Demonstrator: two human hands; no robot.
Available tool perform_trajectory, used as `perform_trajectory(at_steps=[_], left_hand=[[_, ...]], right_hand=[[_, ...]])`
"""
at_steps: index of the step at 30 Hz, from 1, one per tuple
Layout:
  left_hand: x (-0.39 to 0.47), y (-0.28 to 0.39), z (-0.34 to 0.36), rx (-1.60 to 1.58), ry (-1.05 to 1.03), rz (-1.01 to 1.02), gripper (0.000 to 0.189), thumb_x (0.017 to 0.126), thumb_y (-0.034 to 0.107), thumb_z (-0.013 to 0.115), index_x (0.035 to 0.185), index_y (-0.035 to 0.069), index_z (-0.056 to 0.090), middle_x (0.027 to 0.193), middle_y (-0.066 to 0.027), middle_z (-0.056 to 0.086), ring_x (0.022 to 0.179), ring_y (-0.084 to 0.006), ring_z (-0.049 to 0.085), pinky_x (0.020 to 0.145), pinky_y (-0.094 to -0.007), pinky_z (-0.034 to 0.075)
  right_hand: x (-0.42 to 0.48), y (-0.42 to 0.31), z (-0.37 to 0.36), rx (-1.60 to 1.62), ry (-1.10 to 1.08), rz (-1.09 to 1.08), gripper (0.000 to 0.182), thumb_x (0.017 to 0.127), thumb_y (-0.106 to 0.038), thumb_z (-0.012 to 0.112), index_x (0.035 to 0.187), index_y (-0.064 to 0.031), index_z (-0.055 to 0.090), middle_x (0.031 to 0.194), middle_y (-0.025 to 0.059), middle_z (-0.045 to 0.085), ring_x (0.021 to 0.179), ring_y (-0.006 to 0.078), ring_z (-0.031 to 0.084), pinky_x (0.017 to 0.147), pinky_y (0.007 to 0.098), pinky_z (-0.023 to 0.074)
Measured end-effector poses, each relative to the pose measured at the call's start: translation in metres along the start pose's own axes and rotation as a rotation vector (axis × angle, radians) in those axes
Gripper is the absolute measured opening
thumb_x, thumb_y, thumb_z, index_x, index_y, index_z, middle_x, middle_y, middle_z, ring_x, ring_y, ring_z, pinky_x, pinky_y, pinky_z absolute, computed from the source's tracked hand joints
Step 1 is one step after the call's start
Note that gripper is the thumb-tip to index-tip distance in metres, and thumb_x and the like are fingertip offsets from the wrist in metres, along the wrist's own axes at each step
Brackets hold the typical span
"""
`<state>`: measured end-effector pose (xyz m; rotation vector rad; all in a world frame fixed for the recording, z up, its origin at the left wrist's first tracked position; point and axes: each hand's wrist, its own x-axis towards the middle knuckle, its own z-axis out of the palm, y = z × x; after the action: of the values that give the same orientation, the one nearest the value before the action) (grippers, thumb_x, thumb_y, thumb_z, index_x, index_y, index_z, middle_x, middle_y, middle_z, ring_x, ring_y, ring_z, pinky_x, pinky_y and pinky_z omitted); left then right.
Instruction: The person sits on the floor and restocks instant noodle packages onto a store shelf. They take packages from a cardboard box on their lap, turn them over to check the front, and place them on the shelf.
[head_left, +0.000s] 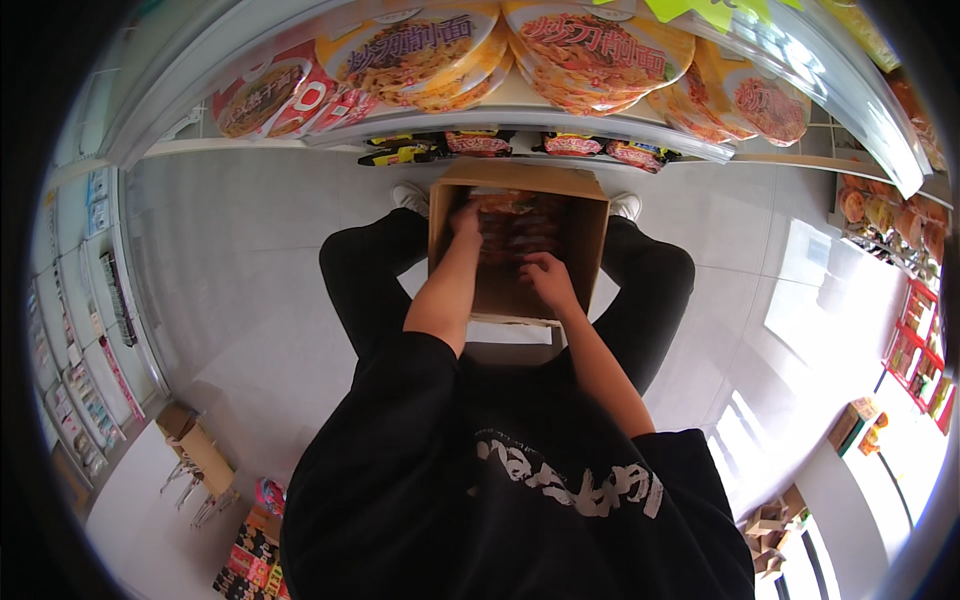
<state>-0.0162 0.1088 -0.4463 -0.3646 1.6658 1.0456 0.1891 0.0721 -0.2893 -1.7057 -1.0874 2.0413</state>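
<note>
Between my knees stands an upright, topless-looking cardboard box with several red food packets inside, lying in rows towards its far side. My left hand reaches into the box at its left and touches the packets; the shade and blur hide whether its fingers grip one. Over the near right part of the box is my right hand, its fingers loosely curled and apart, with nothing seen in them. A packet with an orange and red print lies uppermost beside my left fingers.
Ahead, a shelf with a clear plastic front rail holds large round noodle packs. Dark noodle packets lie on a lower level. Product racks line the left and right. Cartons stand behind at the left.
</note>
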Motion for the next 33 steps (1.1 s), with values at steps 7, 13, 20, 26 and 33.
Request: perform_trajectory(at_steps=[7, 13, 20, 26, 33], left_hand=[[-0.046, -0.006, 0.021, 0.008, 0.077, 0.264, 0.016, 0.071, 0.012, 0.076, 0.077, 0.001, 0.065, 0.070, -0.0034, 0.062, 0.058, -0.0125, 0.055, 0.051, -0.0245, 0.041], [-0.139, 0.007, 0.027, 0.434, -0.080, 0.620, 0.017, 0.072, 0.010, 0.073, 0.080, -0.004, 0.067, 0.075, -0.0058, 0.066, 0.066, -0.0097, 0.058, 0.060, -0.0243, 0.045], [-0.306, 0.044, 0.003, 0.276, -0.441, 0.861, 0.014, 0.076, 0.004, 0.069, 0.084, -0.008, 0.065, 0.083, -0.0089, 0.066, 0.074, -0.0109, 0.062, 0.068, -0.0219, 0.049], [-0.390, 0.080, -0.037, 0.330, -0.654, 1.001, 0.014, 0.078, 0.000, 0.067, 0.088, -0.004, 0.060, 0.085, -0.0067, 0.062, 0.078, -0.0110, 0.062, 0.071, -0.0223, 0.049], [-0.447, 0.126, -0.063, 0.624, -0.345, 1.773, 0.030, 0.071, 0.002, 0.071, 0.099, 0.002, 0.060, 0.095, -0.0089, 0.059, 0.090, -0.0231, 0.058, 0.078, -0.0309, 0.046]], right_hand=[[0.009, 0.015, 0.007, -0.218, 0.027, -0.077, 0.038, 0.077, -0.015, 0.061, 0.113, -0.0023, 0.053, 0.097, 0.0131, 0.063, 0.082, 0.0217, 0.062, 0.070, 0.0324, 0.0483], [-0.027, -0.033, 0.013, -0.699, 0.429, -0.321, 0.076, 0.066, -0.023, 0.072, 0.131, -0.0086, 0.037, 0.131, 0.0207, 0.041, 0.120, 0.0354, 0.040, 0.096, 0.0445, 0.0354], [-0.074, -0.089, 0.015, -0.725, 0.607, -0.827, 0.077, 0.066, -0.018, 0.071, 0.134, -0.0097, 0.036, 0.134, 0.0152, 0.041, 0.125, 0.0334, 0.036, 0.103, 0.0494, 0.0249], [-0.138, -0.146, 0.009, -0.536, 0.376, -1.044, 0.052, 0.064, -0.016, 0.075, 0.112, -0.0048, 0.057, 0.100, 0.0139, 0.064, 0.091, 0.0292, 0.062, 0.080, 0.0358, 0.0474], [-0.213, -0.190, 0.007, -0.282, 0.190, -0.850, 0.048, 0.062, -0.020, 0.081, 0.101, -0.0012, 0.062, 0.080, 0.0127, 0.066, 0.070, 0.0255, 0.063, 0.067, 0.0294, 0.0490]])
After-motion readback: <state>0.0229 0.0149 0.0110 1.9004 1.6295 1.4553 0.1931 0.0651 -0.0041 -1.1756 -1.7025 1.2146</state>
